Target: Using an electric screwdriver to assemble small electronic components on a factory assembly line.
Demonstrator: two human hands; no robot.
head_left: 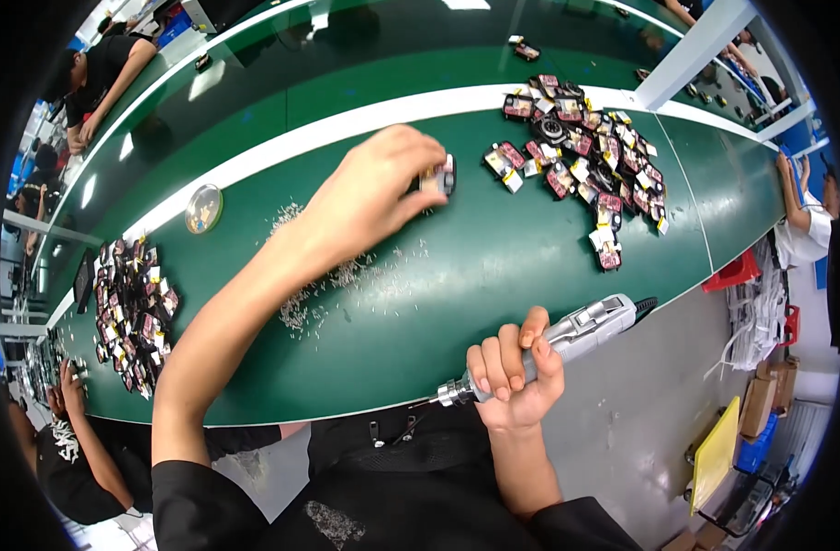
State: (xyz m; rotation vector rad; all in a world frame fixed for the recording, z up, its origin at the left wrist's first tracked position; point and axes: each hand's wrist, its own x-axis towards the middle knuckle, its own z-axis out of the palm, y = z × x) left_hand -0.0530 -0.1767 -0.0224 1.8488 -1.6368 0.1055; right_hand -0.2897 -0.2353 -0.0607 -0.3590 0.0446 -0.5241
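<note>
My left hand [369, 193] reaches over the middle of the green bench. Its fingers and thumb are closed round a small black electronic unit [450, 174], mostly hidden behind them. At the bench's near edge, my right hand [519, 372] is wrapped round a grey and silver electric screwdriver [581, 332]. The thin bit points left, and a black cord leaves the far end. Many tiny screws [296, 310] lie scattered beneath and beside my left forearm. To the right of my left hand spreads a heap of similar black units [576, 142] with pinkish boards and white and yellow tabs.
A second pile of units [134, 308] stands on the left, near a round clear dish [203, 209]. A white rail [296, 138] divides the green bench [420, 321] from a green surface beyond. Co-workers sit at left; a yellow cart [716, 455] stands at lower right.
</note>
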